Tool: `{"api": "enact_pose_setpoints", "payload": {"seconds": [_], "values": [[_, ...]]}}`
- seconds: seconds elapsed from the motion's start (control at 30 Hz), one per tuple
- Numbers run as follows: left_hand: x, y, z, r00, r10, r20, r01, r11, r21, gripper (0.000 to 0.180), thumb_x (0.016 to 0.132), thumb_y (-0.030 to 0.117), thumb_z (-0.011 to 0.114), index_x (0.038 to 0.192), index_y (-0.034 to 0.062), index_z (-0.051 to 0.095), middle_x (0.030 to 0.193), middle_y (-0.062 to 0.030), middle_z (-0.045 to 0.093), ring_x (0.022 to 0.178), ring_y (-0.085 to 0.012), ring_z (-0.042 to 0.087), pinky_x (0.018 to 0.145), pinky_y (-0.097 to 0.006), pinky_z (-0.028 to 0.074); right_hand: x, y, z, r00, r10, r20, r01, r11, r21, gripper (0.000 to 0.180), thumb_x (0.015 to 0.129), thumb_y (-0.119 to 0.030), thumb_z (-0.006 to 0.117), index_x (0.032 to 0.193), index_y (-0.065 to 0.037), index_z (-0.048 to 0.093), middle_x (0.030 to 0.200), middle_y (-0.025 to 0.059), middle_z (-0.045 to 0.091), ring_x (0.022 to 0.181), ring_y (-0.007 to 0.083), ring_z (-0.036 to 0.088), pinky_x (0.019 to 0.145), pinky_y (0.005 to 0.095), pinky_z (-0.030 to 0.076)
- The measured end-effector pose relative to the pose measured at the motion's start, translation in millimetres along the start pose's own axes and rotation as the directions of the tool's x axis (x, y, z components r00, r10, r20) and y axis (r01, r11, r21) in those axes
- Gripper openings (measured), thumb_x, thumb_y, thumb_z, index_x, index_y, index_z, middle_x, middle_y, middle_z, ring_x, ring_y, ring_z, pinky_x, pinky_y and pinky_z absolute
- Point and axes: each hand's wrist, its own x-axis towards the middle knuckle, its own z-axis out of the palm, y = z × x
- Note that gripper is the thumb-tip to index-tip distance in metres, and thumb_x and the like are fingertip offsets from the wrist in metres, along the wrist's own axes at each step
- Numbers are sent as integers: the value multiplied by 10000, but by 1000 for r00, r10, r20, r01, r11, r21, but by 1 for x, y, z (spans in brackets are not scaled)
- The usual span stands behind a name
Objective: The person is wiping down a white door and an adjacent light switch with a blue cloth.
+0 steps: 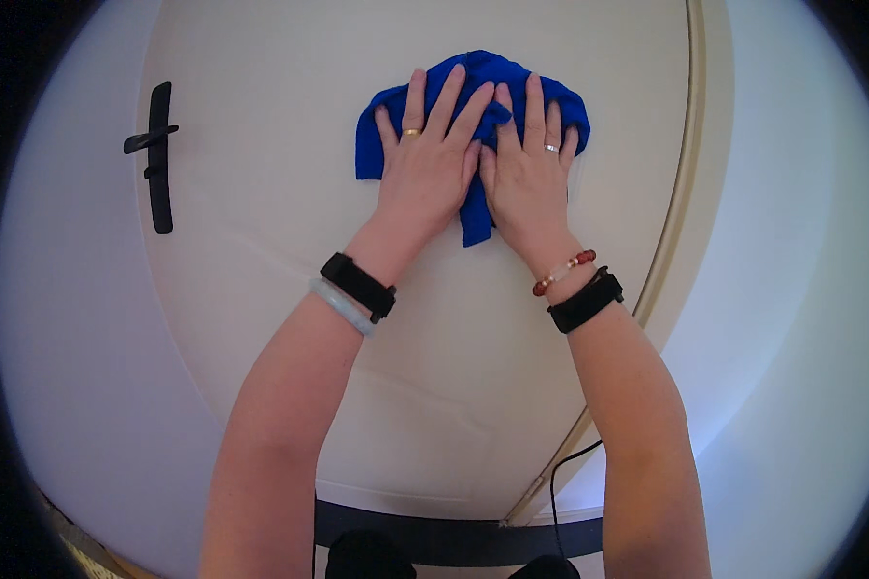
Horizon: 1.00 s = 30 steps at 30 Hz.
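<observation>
A blue cloth (492,68) lies bunched and flattened against a white door (280,174), one narrow end hanging between my hands. My left hand (427,169) presses on its left part with the fingers spread. Beside it, my right hand (529,183) rests flat on the right part, fingers also apart. The two thumbs almost meet at the middle of the cloth. Both arms reach up from the lower edge.
A black door handle (161,159) on a long plate sits at the left. The beige door frame (684,174) runs down the right side. Near my right forearm, a thin black cable (553,482) drops toward the dark strip (434,533) below the door.
</observation>
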Motion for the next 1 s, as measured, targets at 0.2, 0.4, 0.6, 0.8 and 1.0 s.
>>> {"api": "enact_pose_setpoints", "payload": {"seconds": [0.2,0.4,0.6,0.8,1.0], "values": [[-13,-4,2,995,-79,57,77,996,41,614,836,152,540,1406,205,319,1492,-74,217,1376,-352,140,1015,-653,158,-2,-2,0,991,-53,126,45,997,64,527,842,-252,548,1317,-54,428,1462,190,215,1253,411,308,1014,581,222],[-25,-10,1,980,-150,133,149,989,15,607,822,169,571,1389,193,356,1491,-88,218,1387,-367,104,1007,-677,121,0,-4,-3,968,-102,229,77,990,114,538,840,-264,555,1324,-67,429,1460,179,222,1235,384,328,1001,578,258],[-42,-18,-2,959,-194,208,190,981,43,634,797,179,588,1386,165,355,1494,-117,207,1384,-387,94,1011,-675,97,-1,-9,-2,916,-154,371,72,971,226,534,843,-244,546,1334,-75,424,1472,155,213,1231,364,335,1004,560,263],[-58,-22,-8,926,-254,279,251,967,48,650,782,158,588,1385,134,345,1494,-150,182,1379,-410,86,1021,-668,80,-3,-14,0,871,-220,439,72,942,329,518,852,-225,519,1332,-52,427,1471,156,225,1219,353,352,1009,523,270],[-73,-27,-21,883,-295,364,267,955,125,665,780,88,547,1379,39,263,1477,-231,140,1365,-458,66,1061,-623,50,-2,-27,2,812,-311,495,88,902,422,521,842,-197,482,1333,-38,416,1456,170,259,1200,339,389,1009,494,282]]}}
